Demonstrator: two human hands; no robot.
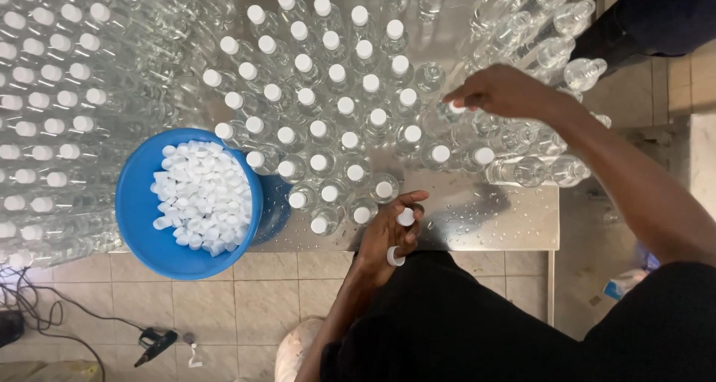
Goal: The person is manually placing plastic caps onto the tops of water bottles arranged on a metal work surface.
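Observation:
My left hand [384, 236] is near the front edge of the steel table [485, 218], shut on a few white caps [405, 216]. My right hand [503, 91] reaches out over the clear plastic bottles, its fingertips pinching a white cap on top of one bottle [453, 110]. Several capped bottles [321, 128] stand in rows in the middle of the table. Uncapped bottles [522, 169] stand and lie under and beyond my right arm. A blue bowl [138, 203] full of white caps sits at the table's front left.
A dense block of capped bottles [52, 91] fills the left side. Another person in dark clothing [656, 16] stands at the top right by more open bottles [556, 16]. Cables and a small hand tool [156, 345] lie on the tiled floor below.

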